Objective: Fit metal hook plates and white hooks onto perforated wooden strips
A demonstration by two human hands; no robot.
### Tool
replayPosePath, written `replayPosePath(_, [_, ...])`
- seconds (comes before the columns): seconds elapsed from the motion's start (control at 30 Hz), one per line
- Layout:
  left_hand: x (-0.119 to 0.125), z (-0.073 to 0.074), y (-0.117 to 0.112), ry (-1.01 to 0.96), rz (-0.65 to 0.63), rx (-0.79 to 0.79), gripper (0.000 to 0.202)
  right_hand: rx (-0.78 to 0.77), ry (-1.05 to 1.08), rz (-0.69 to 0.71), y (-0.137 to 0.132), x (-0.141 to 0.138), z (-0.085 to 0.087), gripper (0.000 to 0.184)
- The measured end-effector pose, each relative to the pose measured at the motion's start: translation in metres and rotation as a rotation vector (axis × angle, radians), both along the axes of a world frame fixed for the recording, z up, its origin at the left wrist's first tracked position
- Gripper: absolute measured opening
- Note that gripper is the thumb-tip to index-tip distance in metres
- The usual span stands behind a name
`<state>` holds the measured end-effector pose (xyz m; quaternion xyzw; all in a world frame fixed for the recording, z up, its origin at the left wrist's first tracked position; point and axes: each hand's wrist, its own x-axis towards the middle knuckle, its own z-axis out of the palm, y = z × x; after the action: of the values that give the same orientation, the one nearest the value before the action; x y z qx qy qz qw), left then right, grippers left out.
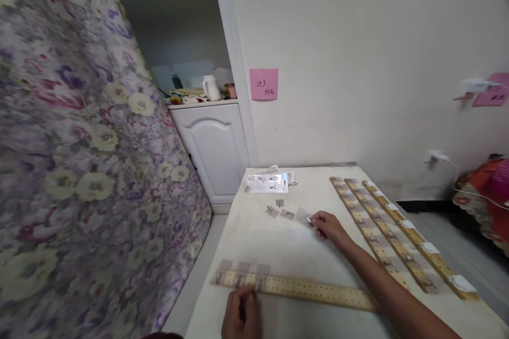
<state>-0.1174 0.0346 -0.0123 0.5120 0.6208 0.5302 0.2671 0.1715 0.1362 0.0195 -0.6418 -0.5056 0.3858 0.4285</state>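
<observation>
right grip [328,225] pinches clear hook plate [304,216] mid worktop [286,249], left grip [240,310] rests on perforated strip [302,287] along near edge (grasping or pressing: can't tell).

Perforated wooden strip [302,287] is lying flat across the lower centre of the frame, running left to right on the table [278,246], with a few clear squares with metal clips sitting at its left end. Small clear clip piece [304,215] is lying mid-frame, touching the right hand's [326,225] fingertips. Similar pieces [283,211] are lying just left of it.

Pink note [263,84] on wall reads perhaps "243".
</observation>
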Motion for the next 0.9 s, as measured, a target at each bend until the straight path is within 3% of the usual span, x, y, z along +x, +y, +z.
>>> replayPosePath(0.17, [0.001,0.01,-0.017,-0.06,-0.083,-0.012,0.034,-0.032,0.3,0.205,-0.063,-0.001,0.023,0.023])
replayPosePath(0.4, [0.059,0.015,-0.054,-0.289,-0.356,-0.185,0.03,-0.065,0.567,0.282,-0.107,-0.048,0.01,0.031])
replayPosePath(0.5, [0.08,0.028,-0.056,-0.371,-0.316,-0.168,0.024,-0.047,0.612,0.291,-0.118,-0.069,0.005,0.03])
replayPosePath(0.63, [0.088,0.04,-0.053,-0.351,-0.246,-0.084,0.023,0.006,0.69,0.171,-0.13,-0.088,-0.001,0.029])
replayPosePath(0.9, [0.077,0.032,-0.05,-0.046,-0.207,0.006,0.018,-0.01,0.728,0.083,-0.144,-0.114,-0.015,0.03])
